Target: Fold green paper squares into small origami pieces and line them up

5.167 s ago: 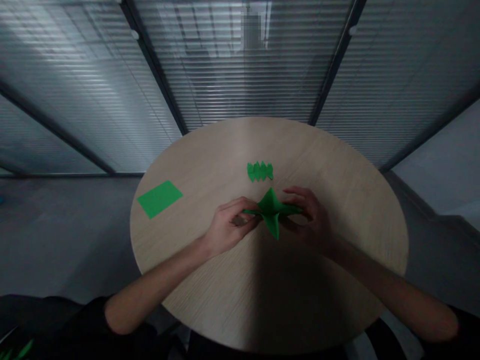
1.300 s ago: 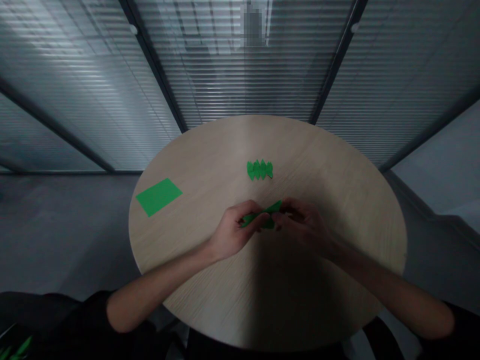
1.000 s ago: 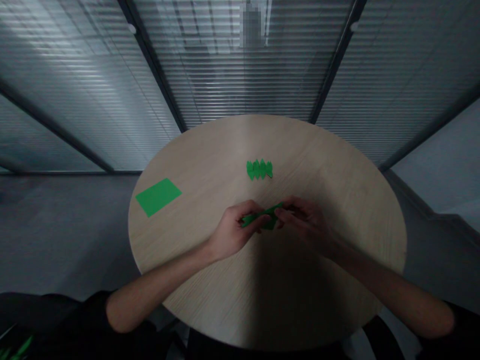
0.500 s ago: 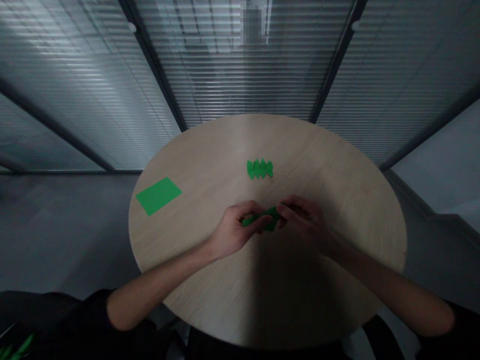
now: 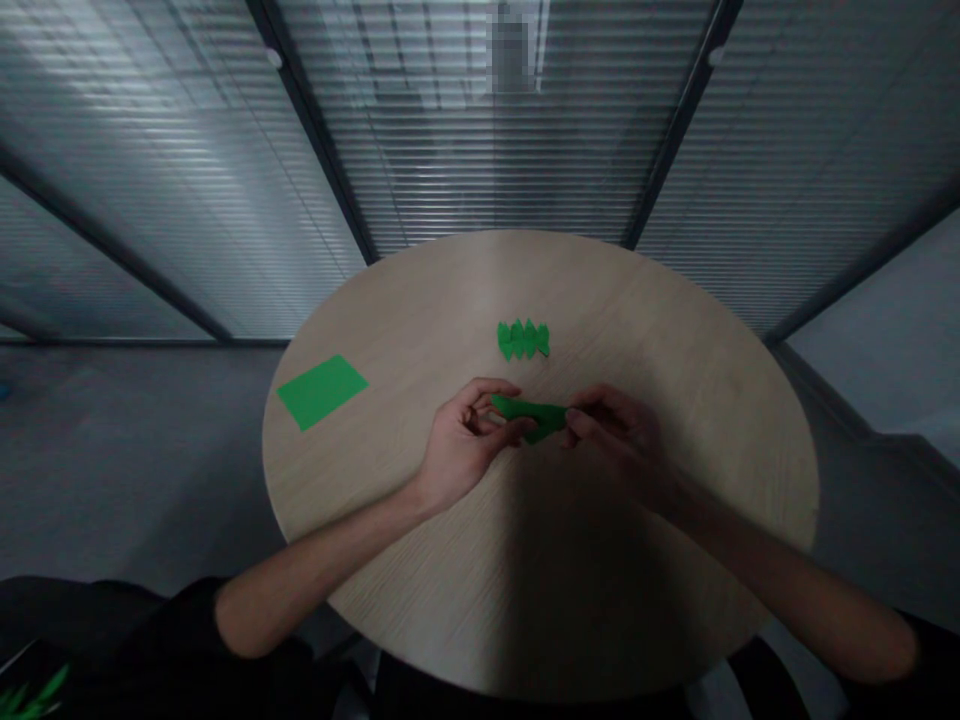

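A folded piece of green paper (image 5: 546, 416) is held between my two hands over the middle of the table. My left hand (image 5: 472, 430) grips its left part, thumb at the near side and fingers behind. The right end is pinched between the thumb and fingers of my right hand (image 5: 619, 425), which lies in shadow. Just beyond my hands, a small row of several pointed green folded-paper pieces (image 5: 523, 340) rests on the table. Off to the left lies a flat green sheet of paper (image 5: 322, 391). The fold's finer creases are too dark to make out.
The round wooden table (image 5: 420, 300) has its far edge near glass panels with blinds (image 5: 495, 170). A dark shadow falls across its near part. Some green leaf-like shapes (image 5: 34, 695) show at the bottom left corner. Grey floor (image 5: 150, 450) surrounds the table.
The folded paper has turned slightly in my hands, and more of its left end shows. My left hand's fingers have loosened and shifted up a little. The view has moved slightly.
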`<state>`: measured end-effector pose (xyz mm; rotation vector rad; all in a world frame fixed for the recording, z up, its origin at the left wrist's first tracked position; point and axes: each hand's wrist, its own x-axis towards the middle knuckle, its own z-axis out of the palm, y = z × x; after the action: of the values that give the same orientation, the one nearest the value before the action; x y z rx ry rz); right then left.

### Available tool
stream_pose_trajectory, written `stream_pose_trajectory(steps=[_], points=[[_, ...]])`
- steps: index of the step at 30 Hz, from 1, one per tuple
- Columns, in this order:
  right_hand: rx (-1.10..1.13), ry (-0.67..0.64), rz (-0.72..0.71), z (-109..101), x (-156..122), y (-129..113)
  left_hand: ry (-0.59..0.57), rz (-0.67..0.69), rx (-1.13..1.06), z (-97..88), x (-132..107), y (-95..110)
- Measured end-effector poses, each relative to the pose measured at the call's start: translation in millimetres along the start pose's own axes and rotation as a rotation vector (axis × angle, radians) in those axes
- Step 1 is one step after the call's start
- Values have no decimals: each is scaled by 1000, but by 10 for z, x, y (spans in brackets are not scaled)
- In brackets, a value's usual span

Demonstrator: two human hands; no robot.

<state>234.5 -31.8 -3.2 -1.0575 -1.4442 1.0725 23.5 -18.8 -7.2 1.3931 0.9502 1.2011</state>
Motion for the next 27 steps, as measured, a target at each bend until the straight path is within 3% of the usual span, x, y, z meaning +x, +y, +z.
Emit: stream_pose_trajectory(steps=[11, 20, 27], points=[[-39, -64, 51, -44, 26, 84, -41, 41, -16, -18, 16, -3], [-38, -263, 137, 13, 34, 56, -183, -20, 31, 8, -20, -5], [-28, -254, 162, 5, 45, 84, -165, -8, -31, 26, -4, -3]])
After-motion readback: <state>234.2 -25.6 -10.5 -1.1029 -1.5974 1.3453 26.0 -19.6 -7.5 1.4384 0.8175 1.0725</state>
